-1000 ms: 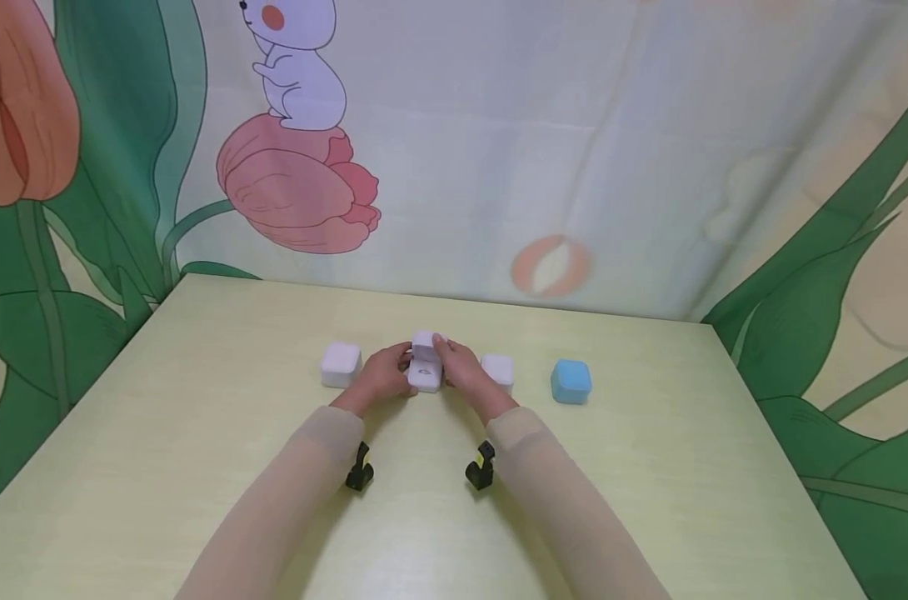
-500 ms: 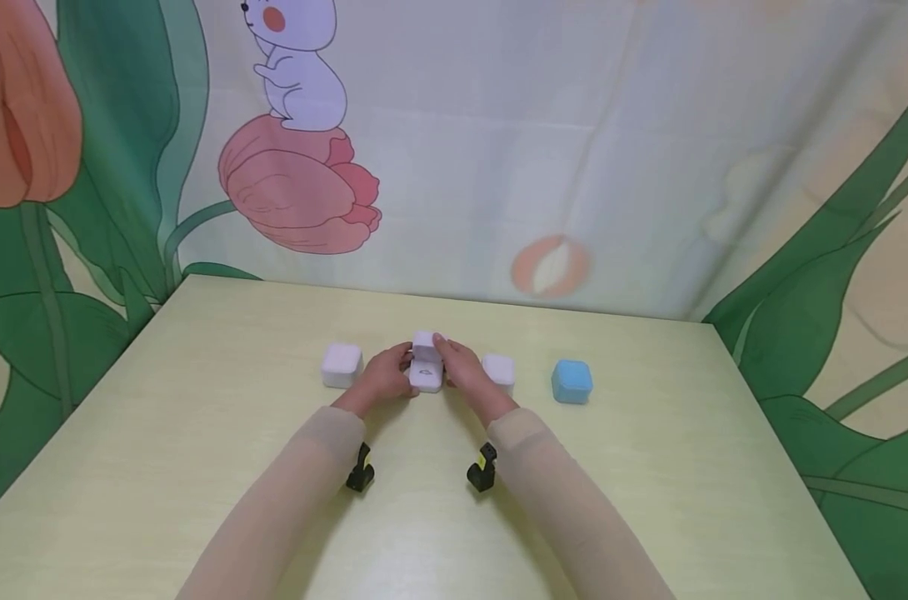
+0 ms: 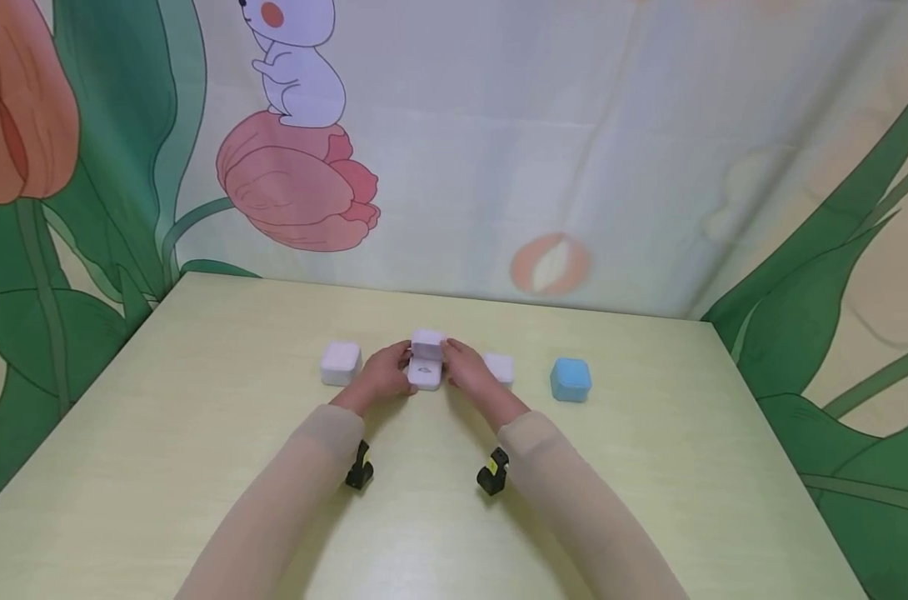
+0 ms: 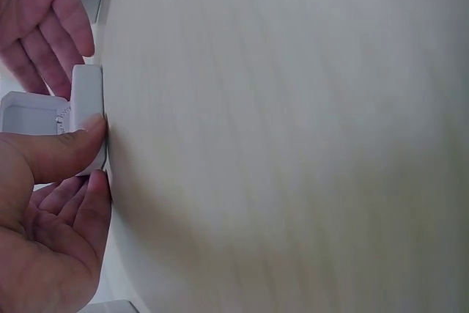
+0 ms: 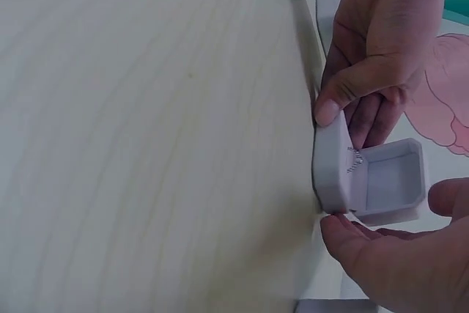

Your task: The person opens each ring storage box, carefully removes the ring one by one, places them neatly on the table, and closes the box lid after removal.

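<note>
A small white ring box point(image 3: 424, 382) stands on the table with its lid point(image 5: 392, 177) raised. Inside it sits a silver-coloured ring point(image 5: 355, 160), its band tucked into the white insert. My left hand point(image 3: 383, 372) grips the box base from the left, thumb on the front face, as the left wrist view shows. On the other side is my right hand point(image 3: 469, 371), its fingers fairly straight and right at the box's side. In the right wrist view the thumb point(image 5: 448, 197) of that hand is apart from the lid's edge.
A closed white box point(image 3: 341, 364) stands left of my left hand. Another white box point(image 3: 501, 369) is partly hidden behind my right wrist, and a blue box point(image 3: 571, 380) stands farther right. A printed curtain point(image 3: 454, 167) hangs behind the table's point(image 3: 424, 517) far edge.
My right thumb has come off the raised lid, and the right hand and forearm have shifted slightly to the right. The left hand keeps its hold; the box stays in place, lid up.
</note>
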The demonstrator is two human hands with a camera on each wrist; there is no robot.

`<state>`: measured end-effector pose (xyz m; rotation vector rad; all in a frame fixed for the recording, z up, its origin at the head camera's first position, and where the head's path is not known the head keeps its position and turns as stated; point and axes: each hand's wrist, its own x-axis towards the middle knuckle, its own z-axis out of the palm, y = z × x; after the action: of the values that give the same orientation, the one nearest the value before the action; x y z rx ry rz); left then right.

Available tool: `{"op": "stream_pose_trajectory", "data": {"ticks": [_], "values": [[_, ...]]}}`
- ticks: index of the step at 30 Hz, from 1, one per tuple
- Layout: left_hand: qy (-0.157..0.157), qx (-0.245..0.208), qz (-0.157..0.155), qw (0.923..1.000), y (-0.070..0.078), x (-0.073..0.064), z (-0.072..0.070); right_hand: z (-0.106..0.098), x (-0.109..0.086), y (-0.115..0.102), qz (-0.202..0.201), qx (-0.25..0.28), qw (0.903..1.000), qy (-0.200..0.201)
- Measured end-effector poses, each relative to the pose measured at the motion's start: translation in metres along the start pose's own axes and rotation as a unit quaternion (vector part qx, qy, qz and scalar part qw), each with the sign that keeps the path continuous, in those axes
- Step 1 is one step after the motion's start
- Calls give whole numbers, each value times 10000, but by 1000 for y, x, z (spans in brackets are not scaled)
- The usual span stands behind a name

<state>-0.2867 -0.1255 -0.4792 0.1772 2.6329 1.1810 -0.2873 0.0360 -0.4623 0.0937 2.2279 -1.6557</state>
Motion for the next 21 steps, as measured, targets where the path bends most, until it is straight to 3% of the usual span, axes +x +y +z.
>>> {"op": "stream_pose_trajectory", "data": {"ticks": [7, 11, 16, 21], "values": [[5, -12, 38, 10000, -1, 1, -1, -4, 2, -1, -459, 64, 9987, 223], [-23, -39, 10, 10000, 1, 1, 0, -5, -13, -11, -709, 184, 9950, 672], [-14, -6, 19, 10000, 2, 1, 0, -6, -15, -7, -1094, 147, 9868, 1189], [-8, -58, 23, 10000, 1, 0, 0, -6, -18, 2, -1260, -132, 9848, 1190]]}}
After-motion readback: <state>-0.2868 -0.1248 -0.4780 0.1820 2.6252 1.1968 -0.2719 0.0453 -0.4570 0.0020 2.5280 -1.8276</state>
